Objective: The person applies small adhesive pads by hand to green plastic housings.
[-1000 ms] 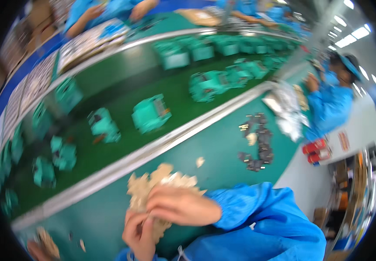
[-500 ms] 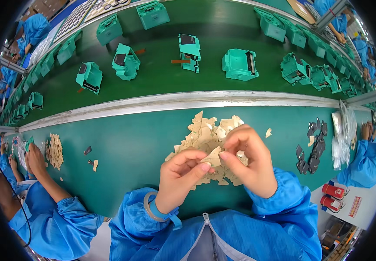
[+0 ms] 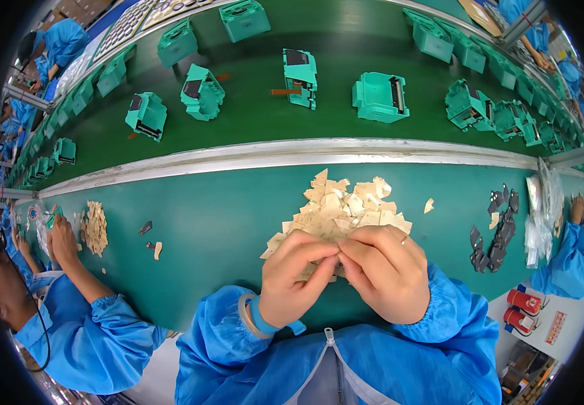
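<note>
In front of my chest my left hand (image 3: 293, 278) and my right hand (image 3: 392, 273) meet at the fingertips, both closed in a pinch. Whatever lies between the fingers is hidden by them. Just beyond and partly beneath the hands spreads a heap of small cream-coloured flat pieces (image 3: 346, 204), angular and thin. One single cream piece (image 3: 429, 205) lies apart to the right of the heap. Farther right, dark pieces (image 3: 502, 236) form a curved cluster on the green table (image 3: 204, 229).
Past a metal rail (image 3: 271, 152), teal plastic housings (image 3: 381, 98) stand on a green surface. Clear plastic bags (image 3: 540, 216) lie at right, near red fire extinguishers (image 3: 523, 302). At left, a co-worker's arm (image 3: 86, 273) reaches beside another cream heap (image 3: 94, 229).
My hands have drawn together at the fingertips, and the cream piece seen in my left fingers is out of sight. The whole view has shifted slightly.
</note>
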Action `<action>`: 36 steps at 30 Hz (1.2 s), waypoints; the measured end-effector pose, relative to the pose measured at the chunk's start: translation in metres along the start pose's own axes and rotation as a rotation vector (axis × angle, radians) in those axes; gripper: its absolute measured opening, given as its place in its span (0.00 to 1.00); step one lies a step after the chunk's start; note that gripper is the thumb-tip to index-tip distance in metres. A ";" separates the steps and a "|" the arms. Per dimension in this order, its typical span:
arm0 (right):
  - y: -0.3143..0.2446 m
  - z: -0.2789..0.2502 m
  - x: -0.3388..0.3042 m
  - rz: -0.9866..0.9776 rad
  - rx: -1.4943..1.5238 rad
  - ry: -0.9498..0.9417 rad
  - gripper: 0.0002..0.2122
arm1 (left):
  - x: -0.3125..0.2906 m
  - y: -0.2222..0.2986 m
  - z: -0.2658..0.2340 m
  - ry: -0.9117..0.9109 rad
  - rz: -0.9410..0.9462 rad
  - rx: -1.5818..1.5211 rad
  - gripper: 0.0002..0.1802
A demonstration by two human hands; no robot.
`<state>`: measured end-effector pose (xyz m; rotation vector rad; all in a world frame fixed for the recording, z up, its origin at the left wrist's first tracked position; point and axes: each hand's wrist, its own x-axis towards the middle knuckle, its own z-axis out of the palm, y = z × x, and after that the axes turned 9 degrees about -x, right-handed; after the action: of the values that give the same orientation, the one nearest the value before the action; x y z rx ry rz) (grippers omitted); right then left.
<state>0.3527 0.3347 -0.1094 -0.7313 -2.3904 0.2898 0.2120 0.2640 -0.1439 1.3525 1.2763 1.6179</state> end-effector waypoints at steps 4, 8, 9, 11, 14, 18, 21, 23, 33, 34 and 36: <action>0.003 0.000 -0.002 -0.020 -0.025 0.015 0.12 | 0.002 -0.002 0.003 -0.021 0.025 0.055 0.11; 0.005 -0.003 0.002 0.158 0.138 -0.081 0.08 | 0.002 -0.001 0.005 -0.016 -0.032 0.044 0.10; 0.007 -0.004 0.004 0.260 0.270 -0.126 0.06 | 0.001 -0.003 0.003 -0.023 -0.031 0.035 0.10; 0.020 -0.009 0.007 0.301 0.333 -0.117 0.05 | 0.000 -0.008 0.001 -0.014 -0.119 -0.097 0.09; 0.037 -0.013 0.011 0.358 0.364 -0.064 0.04 | -0.002 -0.006 0.004 0.094 -0.287 -0.432 0.09; 0.045 -0.017 0.009 0.475 0.089 -0.495 0.03 | 0.008 -0.001 0.006 0.254 -0.444 -0.701 0.09; 0.043 -0.004 -0.001 0.263 0.165 -0.357 0.06 | 0.013 -0.001 0.007 0.293 -0.528 -0.775 0.07; 0.036 -0.001 0.000 0.350 0.471 -0.307 0.06 | 0.012 -0.006 0.007 0.287 -0.604 -0.895 0.06; 0.024 -0.020 0.002 0.587 0.838 -0.248 0.03 | 0.004 -0.001 0.019 -0.034 -0.609 -0.827 0.09; 0.025 -0.022 0.002 0.478 0.568 -0.227 0.04 | 0.007 0.001 0.019 -0.083 -0.590 -0.810 0.09; 0.027 -0.024 0.006 0.401 0.495 -0.235 0.03 | 0.009 0.005 0.013 -0.111 -0.651 -0.865 0.10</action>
<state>0.3750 0.3610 -0.0979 -0.9655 -2.2186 1.1409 0.2223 0.2743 -0.1367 0.4162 0.6772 1.3303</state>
